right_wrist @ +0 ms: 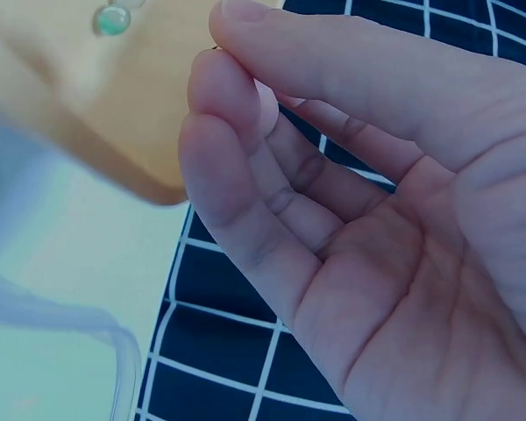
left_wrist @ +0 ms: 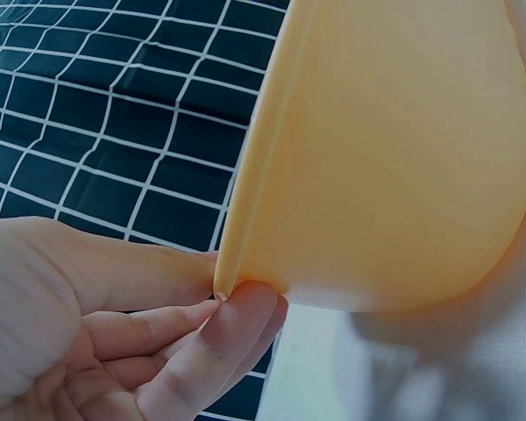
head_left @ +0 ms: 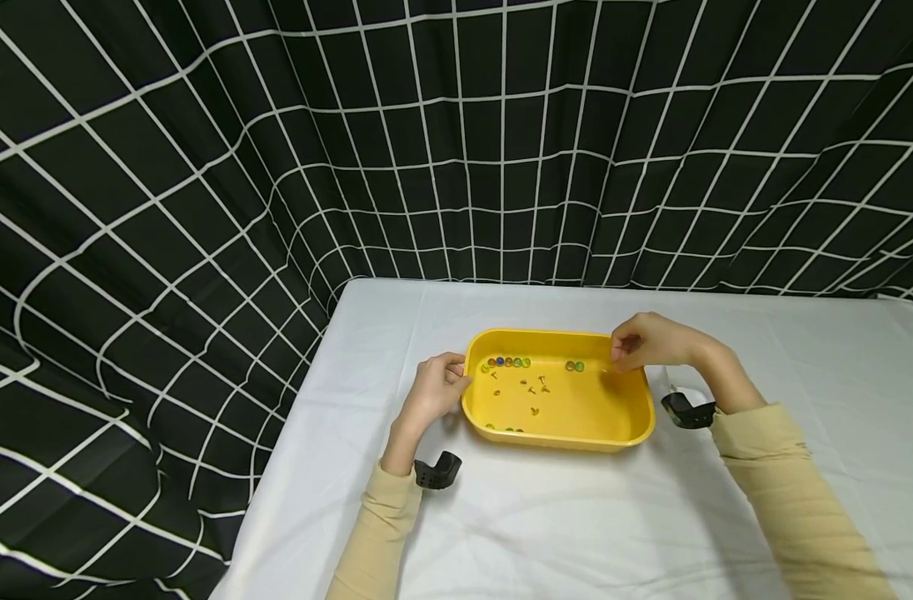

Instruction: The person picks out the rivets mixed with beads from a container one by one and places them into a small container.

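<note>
Pinching the yellow tray's rim [left_wrist: 255,167], left grip [head_left: 436,388]; clamped together on a barely visible speck [right_wrist: 216,48], right grip [head_left: 653,340].

Tray [head_left: 591,404] on the table [head_left: 546,517], marbles [head_left: 509,362] along its far wall, bits [head_left: 535,411] in its left half, curtain [head_left: 486,133] behind.

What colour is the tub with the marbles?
The tub is yellow; the head view shows it best.

Both arms [head_left: 786,475] reach in from the near side, I notice: the left hand [head_left: 436,390] pinches, thumb [left_wrist: 149,274] opposite bent fingers [left_wrist: 188,364]; the right hand [head_left: 659,340], slightly farther, pinches too.
</note>
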The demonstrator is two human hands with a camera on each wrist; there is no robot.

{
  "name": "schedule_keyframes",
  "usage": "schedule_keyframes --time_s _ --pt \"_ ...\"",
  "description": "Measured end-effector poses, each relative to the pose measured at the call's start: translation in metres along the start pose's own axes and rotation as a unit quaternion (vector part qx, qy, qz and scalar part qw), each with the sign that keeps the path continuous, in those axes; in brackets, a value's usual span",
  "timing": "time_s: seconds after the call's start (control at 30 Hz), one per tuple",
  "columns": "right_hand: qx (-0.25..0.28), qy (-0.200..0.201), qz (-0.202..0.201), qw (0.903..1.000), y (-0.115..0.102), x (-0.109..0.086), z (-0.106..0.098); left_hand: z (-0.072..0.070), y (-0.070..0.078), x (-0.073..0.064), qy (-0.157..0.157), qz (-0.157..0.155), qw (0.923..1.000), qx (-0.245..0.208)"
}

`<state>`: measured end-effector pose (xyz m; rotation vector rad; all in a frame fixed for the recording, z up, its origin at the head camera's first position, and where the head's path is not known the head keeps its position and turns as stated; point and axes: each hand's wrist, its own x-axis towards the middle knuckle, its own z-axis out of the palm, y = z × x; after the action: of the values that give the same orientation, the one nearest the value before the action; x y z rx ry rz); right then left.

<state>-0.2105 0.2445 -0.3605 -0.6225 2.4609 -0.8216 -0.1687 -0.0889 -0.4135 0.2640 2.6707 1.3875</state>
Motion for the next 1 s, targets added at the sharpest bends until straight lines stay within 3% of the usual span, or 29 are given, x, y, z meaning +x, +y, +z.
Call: schedule_keyframes --time_s 0.67,1.0 --pt "0.033 0.012 0.026 0.999 0.016 -0.025 -0.006 0.0 -0.001 -0.002 0.001 0.009 1.0 0.001" --pt "0.041 0.021 0.031 0.9984 0.024 -0.041 -0.011 0.001 -0.002 -0.001 -0.002 -0.002 1.0 0.0"
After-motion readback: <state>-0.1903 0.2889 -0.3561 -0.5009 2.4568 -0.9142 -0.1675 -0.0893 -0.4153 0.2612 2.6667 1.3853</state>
